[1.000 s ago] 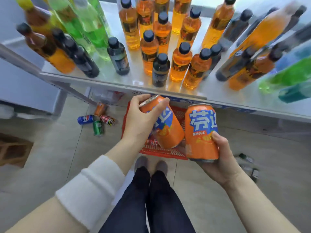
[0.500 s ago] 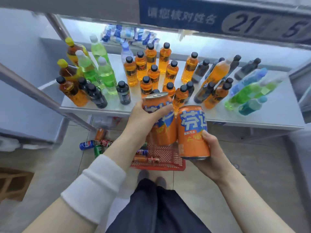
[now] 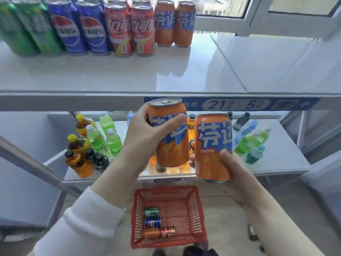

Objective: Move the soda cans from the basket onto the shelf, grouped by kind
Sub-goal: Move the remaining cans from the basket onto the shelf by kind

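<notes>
Up from the basket [image 3: 200, 217] they came: left hand [image 3: 145, 139] clasped one orange soda can [image 3: 170, 146], right hand [image 3: 235, 175] the other can [image 3: 212, 145], nearing the shelf [image 3: 110, 78]; its orange pair [image 3: 174, 23] looked next.

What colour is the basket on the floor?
Red. The basket shows best in the head view, the only one.

Green cans [image 3: 27, 28] blurred, cut by top edge; shelf label [image 3: 230, 104] partly behind held can [image 3: 171, 150].
</notes>
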`<action>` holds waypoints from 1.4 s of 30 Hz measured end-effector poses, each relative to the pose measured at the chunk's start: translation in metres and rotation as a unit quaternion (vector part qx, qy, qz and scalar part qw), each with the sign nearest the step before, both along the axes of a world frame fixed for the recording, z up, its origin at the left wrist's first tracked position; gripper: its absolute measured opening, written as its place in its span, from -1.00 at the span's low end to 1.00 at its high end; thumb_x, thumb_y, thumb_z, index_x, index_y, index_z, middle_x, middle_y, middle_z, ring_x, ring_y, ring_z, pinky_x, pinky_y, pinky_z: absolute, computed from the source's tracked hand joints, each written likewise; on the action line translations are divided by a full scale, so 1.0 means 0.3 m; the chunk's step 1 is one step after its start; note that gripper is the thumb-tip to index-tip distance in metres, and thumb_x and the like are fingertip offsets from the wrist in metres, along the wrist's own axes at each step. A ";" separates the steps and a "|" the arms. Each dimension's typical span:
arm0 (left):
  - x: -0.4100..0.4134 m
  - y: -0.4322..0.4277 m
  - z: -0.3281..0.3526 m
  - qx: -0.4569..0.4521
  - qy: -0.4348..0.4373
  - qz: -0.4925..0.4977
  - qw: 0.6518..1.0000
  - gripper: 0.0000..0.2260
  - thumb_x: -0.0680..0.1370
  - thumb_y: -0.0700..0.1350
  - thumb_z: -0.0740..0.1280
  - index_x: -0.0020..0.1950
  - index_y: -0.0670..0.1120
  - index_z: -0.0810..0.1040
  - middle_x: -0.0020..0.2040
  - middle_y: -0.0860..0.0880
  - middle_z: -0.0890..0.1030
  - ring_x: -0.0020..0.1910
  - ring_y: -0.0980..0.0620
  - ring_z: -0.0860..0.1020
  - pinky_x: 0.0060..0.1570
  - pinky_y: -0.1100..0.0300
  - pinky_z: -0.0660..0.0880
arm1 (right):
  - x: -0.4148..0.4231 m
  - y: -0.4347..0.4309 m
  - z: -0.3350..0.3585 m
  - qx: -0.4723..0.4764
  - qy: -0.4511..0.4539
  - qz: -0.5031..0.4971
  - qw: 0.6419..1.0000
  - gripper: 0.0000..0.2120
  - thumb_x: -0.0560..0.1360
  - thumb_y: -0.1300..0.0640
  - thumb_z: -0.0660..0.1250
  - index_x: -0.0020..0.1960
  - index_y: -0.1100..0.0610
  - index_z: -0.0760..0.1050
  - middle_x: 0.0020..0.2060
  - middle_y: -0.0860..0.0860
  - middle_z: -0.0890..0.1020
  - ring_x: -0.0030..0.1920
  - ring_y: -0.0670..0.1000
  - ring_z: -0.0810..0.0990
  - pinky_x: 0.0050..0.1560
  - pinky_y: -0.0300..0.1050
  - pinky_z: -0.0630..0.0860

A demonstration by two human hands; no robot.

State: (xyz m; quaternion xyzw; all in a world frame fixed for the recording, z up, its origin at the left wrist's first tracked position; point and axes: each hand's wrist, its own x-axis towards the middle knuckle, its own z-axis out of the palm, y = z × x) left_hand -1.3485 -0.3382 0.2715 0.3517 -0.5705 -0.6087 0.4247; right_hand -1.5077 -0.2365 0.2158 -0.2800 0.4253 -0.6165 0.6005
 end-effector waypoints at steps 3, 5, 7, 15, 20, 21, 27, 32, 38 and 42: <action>-0.045 -0.046 0.066 -0.036 -0.001 0.010 0.999 -0.57 0.13 0.05 0.47 -0.04 0.00 0.52 -0.24 0.11 0.68 -0.20 0.14 0.65 -0.25 0.29 0.54 | -0.057 -0.045 0.071 -0.022 0.065 -0.027 0.997 -0.04 0.04 -0.25 0.57 0.28 0.21 0.39 0.05 0.13 0.65 -0.02 0.12 0.66 -0.18 -0.02 0.59; -0.078 -0.087 0.110 -0.056 -0.004 0.021 0.998 -0.55 0.12 0.07 0.47 -0.03 0.01 0.53 -0.21 0.10 0.68 -0.17 0.12 0.66 -0.25 0.29 0.54 | -0.111 -0.085 0.116 -0.027 0.101 -0.040 0.994 -0.02 0.01 -0.27 0.57 0.29 0.19 0.40 0.11 0.14 0.62 0.04 0.14 0.63 -0.14 0.08 0.60; -0.113 -0.133 0.152 -0.072 -0.003 0.029 0.997 -0.61 0.18 0.03 0.47 -0.04 0.03 0.52 -0.20 0.10 0.67 -0.17 0.13 0.65 -0.26 0.30 0.54 | -0.169 -0.132 0.165 -0.030 0.150 -0.050 0.987 0.01 0.00 -0.27 0.58 0.31 0.19 0.38 0.15 0.15 0.60 0.12 0.17 0.59 -0.02 0.15 0.57; -0.256 -0.323 0.228 -0.125 -0.011 0.038 0.991 -0.59 0.22 -0.04 0.49 0.03 0.04 0.50 -0.06 0.04 0.65 -0.08 0.11 0.64 -0.10 0.23 0.58 | -0.367 -0.382 0.308 -0.098 0.282 -0.042 0.954 -0.52 0.16 0.12 0.51 0.04 0.02 0.45 -0.17 -0.12 0.70 -0.10 -0.12 0.65 -0.16 -0.25 0.55; -0.298 -0.396 0.210 -0.131 -0.030 0.036 0.990 -0.51 0.19 -0.02 0.49 0.09 0.05 0.49 -0.03 0.07 0.64 -0.04 0.14 0.62 -0.07 0.23 0.58 | -0.431 -0.508 0.309 -0.112 0.307 0.001 0.945 -0.40 0.15 0.07 0.56 0.15 0.08 0.45 0.01 0.01 0.65 0.08 0.06 0.60 0.06 -0.07 0.55; -0.301 -0.407 0.205 -0.130 -0.032 0.034 0.990 -0.52 0.19 -0.03 0.50 0.07 0.07 0.49 -0.03 0.08 0.64 -0.04 0.15 0.62 -0.08 0.24 0.57 | -0.441 -0.524 0.306 -0.111 0.310 0.008 0.944 -0.41 0.18 0.12 0.54 0.17 0.10 0.44 0.02 0.02 0.64 0.09 0.06 0.60 0.06 -0.07 0.54; -0.312 -0.442 0.191 -0.133 -0.029 0.030 0.990 -0.51 0.21 -0.06 0.49 0.11 0.06 0.47 0.01 0.06 0.63 0.01 0.12 0.62 -0.07 0.24 0.57 | -0.469 -0.581 0.297 -0.105 0.334 0.068 0.934 -0.33 0.24 0.22 0.49 0.30 0.14 0.34 0.14 0.11 0.57 0.15 0.05 0.57 0.09 -0.07 0.55; -0.307 -0.446 0.178 -0.172 -0.050 -0.001 0.984 -0.49 0.22 -0.06 0.48 0.13 0.08 0.43 0.04 0.07 0.60 0.04 0.17 0.59 -0.06 0.28 0.55 | -0.475 -0.579 0.296 -0.097 0.349 0.086 0.928 -0.31 0.26 0.20 0.49 0.33 0.10 0.31 0.16 0.07 0.55 0.17 0.00 0.56 0.16 -0.03 0.52; -0.296 -0.454 0.199 -0.180 -0.101 -0.035 0.978 -0.43 0.20 -0.02 0.47 0.17 0.04 0.37 0.04 0.14 0.56 0.01 0.29 0.57 -0.11 0.38 0.52 | -0.470 -0.568 0.342 -0.071 0.421 0.105 0.898 -0.27 0.23 0.09 0.56 0.32 0.04 0.32 0.17 -0.05 0.54 0.22 -0.07 0.50 0.30 0.04 0.42; -0.262 -0.472 0.276 -0.194 -0.209 -0.052 0.957 -0.27 0.20 0.17 0.42 0.32 0.04 0.32 0.21 0.10 0.51 0.18 0.15 0.50 0.13 0.25 0.47 | -0.474 -0.548 0.443 -0.064 0.479 0.076 0.872 -0.17 0.22 -0.07 0.54 0.39 0.03 0.27 0.24 -0.10 0.46 0.28 -0.07 0.41 0.11 -0.24 0.48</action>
